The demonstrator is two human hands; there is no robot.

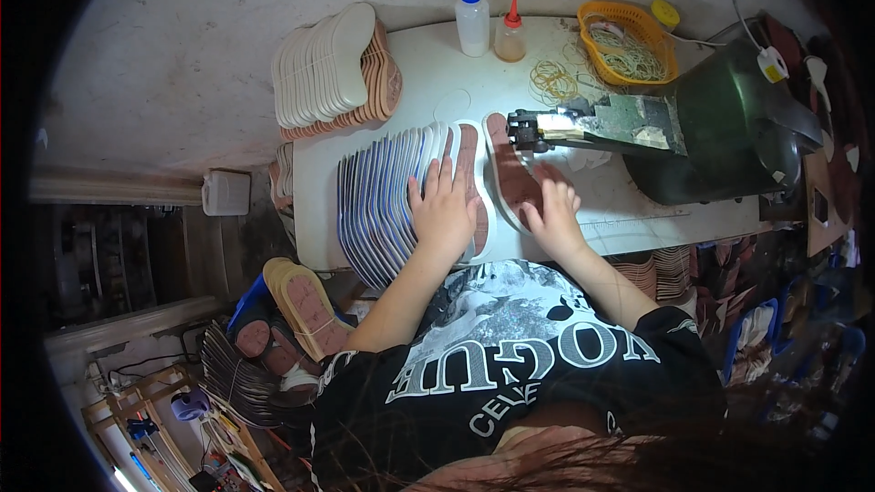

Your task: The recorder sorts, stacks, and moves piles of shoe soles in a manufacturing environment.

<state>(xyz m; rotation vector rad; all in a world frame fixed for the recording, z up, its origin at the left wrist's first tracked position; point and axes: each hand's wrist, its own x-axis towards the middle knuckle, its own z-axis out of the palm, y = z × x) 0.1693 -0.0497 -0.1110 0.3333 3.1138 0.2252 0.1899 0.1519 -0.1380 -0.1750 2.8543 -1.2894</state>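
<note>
My left hand lies over the right end of a fanned row of shoe soles, with its fingers stretched and a little apart. Pale and bluish edges show along the row. Just right of that hand lies a sole with a reddish-brown face and white rim. Another reddish-brown sole has its far end by the head of a sewing machine. My right hand grips this sole by its near right edge, thumb on the left and fingers curled; part of the grip is hidden.
The green machine body fills the table's right side. Behind stand a blue-capped bottle, a red-tipped bottle and a yellow basket beside rubber bands. Stacked soles stand at the back left; more bundles sit below.
</note>
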